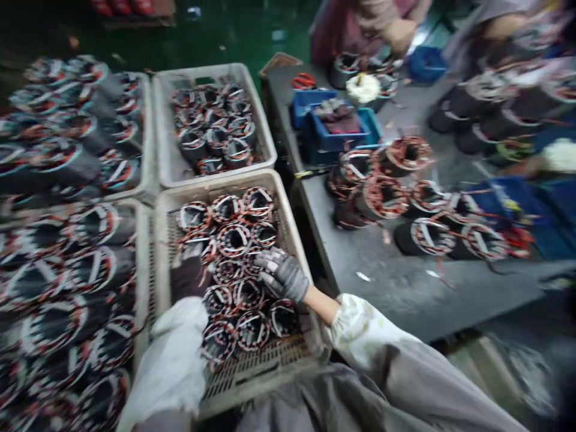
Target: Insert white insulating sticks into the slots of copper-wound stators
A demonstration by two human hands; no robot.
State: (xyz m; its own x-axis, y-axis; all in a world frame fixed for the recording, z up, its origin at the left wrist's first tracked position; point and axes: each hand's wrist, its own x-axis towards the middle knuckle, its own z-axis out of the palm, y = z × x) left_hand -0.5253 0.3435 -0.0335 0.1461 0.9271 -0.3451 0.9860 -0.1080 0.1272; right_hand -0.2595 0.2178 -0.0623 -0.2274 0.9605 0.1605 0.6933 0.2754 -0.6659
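Note:
My right hand [284, 275], in a grey glove, rests over the right side of a group of wound motor stators [234, 239] in a plastic crate [294, 234]. Its fingers reach leftward, slightly apart, touching the stator rims, with no stator clearly gripped. At the crate's left side, my left hand [188, 273] in a dark glove is against a stator [204, 247]. Its fingers are blurred and partly hidden, so their grip cannot be made out. The stators stand upright, with orange and white windings around their open tops.
A second crate [265, 135] of stators lies beyond. More stators [90, 270] are piled in crates at left. The grey table [378, 288] at right bears copper-wound stators [387, 195], blue bins [339, 139] and red-handled scissors [303, 81]. Co-workers' hands [400, 36] work across it.

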